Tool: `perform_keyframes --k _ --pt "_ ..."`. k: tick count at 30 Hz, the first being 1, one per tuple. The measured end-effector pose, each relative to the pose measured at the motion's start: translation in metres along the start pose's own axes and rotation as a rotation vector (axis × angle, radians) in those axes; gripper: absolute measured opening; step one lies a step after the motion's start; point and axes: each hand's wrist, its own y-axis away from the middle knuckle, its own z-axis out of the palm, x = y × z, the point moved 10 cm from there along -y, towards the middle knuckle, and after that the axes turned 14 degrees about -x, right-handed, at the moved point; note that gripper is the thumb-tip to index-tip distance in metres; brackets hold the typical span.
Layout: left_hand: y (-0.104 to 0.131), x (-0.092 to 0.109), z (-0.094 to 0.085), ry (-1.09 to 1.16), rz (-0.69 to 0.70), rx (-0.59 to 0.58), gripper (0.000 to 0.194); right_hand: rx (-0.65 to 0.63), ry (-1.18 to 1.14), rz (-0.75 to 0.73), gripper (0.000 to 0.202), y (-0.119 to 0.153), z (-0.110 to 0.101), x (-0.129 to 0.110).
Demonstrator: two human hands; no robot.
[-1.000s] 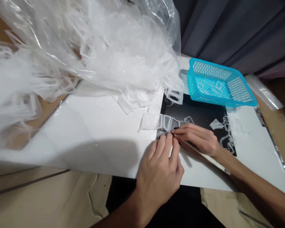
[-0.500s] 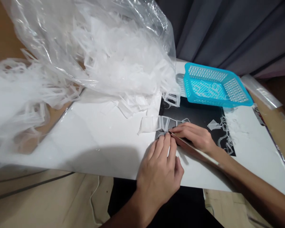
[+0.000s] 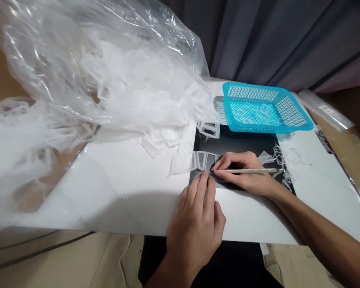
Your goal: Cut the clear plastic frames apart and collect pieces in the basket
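My right hand (image 3: 247, 174) is closed around a thin, pale stick-like tool (image 3: 249, 171) with a narrow dark tip. The tool lies nearly level, its tip pointing left at the edge of a translucent white plastic strip (image 3: 183, 163) with frame-shaped cells. My left hand (image 3: 198, 216) has its fingers stretched out, fingertips pressing down by the strip's near side, close to the tip. Beneath both is a black mat (image 3: 237, 140) on the white table (image 3: 132, 176). My right hand hides the strip's right end.
A blue basket (image 3: 268, 129) holding a few clear pieces stands behind the mat. Loose scraps (image 3: 280, 158) lie at the mat's right edge. A large clear bag (image 3: 132, 84) stuffed with white plastic pieces fills the back left; another white heap (image 3: 18, 148) spreads at far left.
The tool has swung from slanting down to the right to nearly level, and my right hand has turned with it. My left hand stays by the strip. The whole view has shifted slightly.
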Motion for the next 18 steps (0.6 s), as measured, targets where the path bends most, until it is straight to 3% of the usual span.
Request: perform_keyframes --k 18 --pt "0.0011 0.0001 -0.0019 0.035 -0.005 0.019 0.051 0.007 0.099 -0.057 0.013 0.0004 0.0015 -0.0055"
